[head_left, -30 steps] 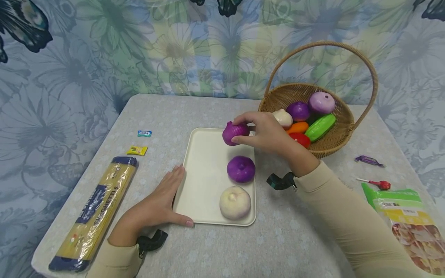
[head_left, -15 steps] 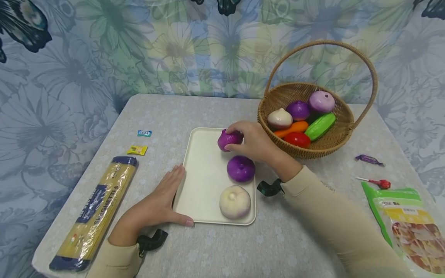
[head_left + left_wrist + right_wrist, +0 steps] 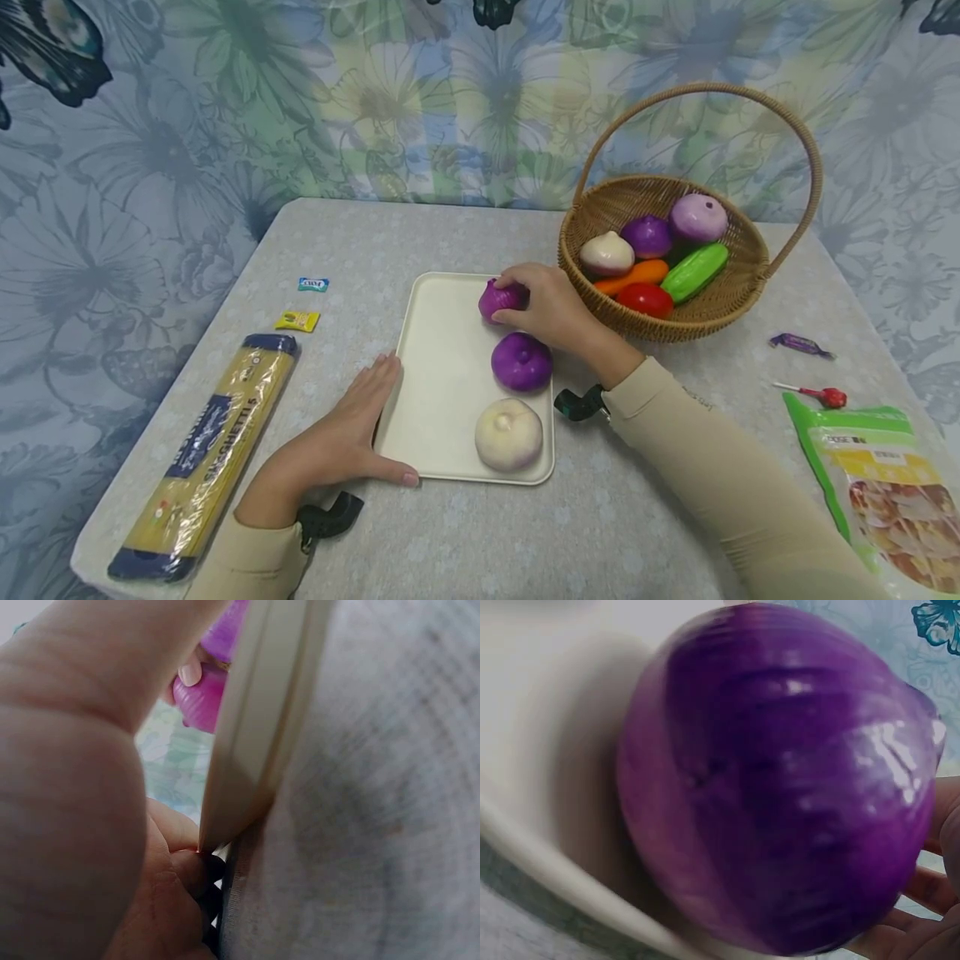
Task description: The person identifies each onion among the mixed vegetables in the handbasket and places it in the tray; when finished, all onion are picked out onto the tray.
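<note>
At the far right corner of the cream tray (image 3: 435, 375), my right hand (image 3: 555, 310) pinches a small reddish-purple onion (image 3: 495, 303) between thumb and fingers. Just nearer lies a darker purple onion (image 3: 521, 361), and a whitish onion (image 3: 508, 435) sits at the near right corner. The dark onion (image 3: 780, 780) fills most of the right wrist view, with fingers (image 3: 930, 900) behind it. My left hand (image 3: 337, 437) touches the tray's left and near edges, fingers straight and thumb spread. In the left wrist view the pinched onion (image 3: 201, 701) shows beyond the tray's rim (image 3: 259, 712).
A wicker basket (image 3: 675, 332) with a tall handle holds onions, a carrot, a tomato and a cucumber at back right. Spaghetti (image 3: 210, 450) and two small candies (image 3: 297, 322) lie left. A wrapped candy (image 3: 801, 344), lollipop (image 3: 831, 397) and green-edged food packet (image 3: 885, 483) lie right.
My right hand has come down and nearer with the reddish-purple onion, away from the basket, uncovering the white onion there. It then shifted little. My left hand has stayed at the tray's edge.
</note>
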Demonstrator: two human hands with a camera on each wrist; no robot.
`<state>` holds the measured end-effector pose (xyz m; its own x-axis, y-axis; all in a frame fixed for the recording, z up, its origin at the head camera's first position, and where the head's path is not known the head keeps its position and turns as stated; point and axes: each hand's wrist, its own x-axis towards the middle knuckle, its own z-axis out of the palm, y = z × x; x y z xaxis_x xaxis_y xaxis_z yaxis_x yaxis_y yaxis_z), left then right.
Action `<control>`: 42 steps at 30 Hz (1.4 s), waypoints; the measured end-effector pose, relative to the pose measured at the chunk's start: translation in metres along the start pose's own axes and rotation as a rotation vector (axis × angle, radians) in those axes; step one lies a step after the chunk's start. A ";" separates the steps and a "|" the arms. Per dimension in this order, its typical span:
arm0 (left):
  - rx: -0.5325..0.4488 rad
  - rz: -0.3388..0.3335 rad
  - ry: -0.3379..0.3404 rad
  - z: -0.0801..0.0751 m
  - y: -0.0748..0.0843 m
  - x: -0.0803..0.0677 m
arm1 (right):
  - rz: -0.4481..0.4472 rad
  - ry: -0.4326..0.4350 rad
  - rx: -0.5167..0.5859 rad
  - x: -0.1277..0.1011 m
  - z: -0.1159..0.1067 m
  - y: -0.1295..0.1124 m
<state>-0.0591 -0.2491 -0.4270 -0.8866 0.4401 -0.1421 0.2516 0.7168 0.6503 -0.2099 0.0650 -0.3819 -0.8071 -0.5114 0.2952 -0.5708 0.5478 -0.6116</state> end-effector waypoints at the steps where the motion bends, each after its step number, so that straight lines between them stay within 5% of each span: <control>1: 0.003 0.000 0.000 0.000 0.000 0.000 | 0.000 0.004 0.002 0.000 0.000 0.001; 30: 0.005 0.008 0.006 0.000 0.001 0.000 | -0.042 0.018 -0.052 -0.014 -0.007 -0.001; 42: -0.002 0.008 0.010 0.000 0.002 -0.001 | -0.094 -0.021 -0.062 -0.010 -0.028 -0.027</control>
<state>-0.0582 -0.2485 -0.4257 -0.8883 0.4406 -0.1298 0.2578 0.7122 0.6529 -0.1904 0.0737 -0.3477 -0.7464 -0.5759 0.3335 -0.6528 0.5364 -0.5349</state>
